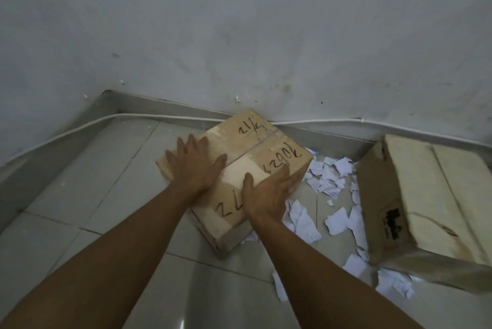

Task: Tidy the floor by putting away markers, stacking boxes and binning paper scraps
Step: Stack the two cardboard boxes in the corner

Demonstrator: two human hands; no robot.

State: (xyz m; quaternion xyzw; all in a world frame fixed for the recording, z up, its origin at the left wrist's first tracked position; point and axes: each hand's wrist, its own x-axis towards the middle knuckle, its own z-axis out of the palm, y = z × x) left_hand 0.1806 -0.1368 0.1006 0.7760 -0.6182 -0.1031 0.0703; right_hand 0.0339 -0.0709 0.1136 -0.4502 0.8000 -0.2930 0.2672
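Head view showed you a pale, scuffed wall (239,22) above a grey tiled floor (80,182). At your right a large cardboard box (426,203) sat on the tiles, well apart from your hands. Ahead of you, with its far corner near the skirting (332,134), lay the marked box (255,147), black handwriting and a pale label on its top. Your left hand (193,166) lay flat on that top, fingers spread and straight, gripping nothing. Your right hand (266,193) rested on the top's near right part, thumb on the label, fingers fairly straight toward the right edge, holding nothing either. White paper scraps (335,222) littered the floor between the two boxes. A thin white cable (80,126) ran along the skirting.
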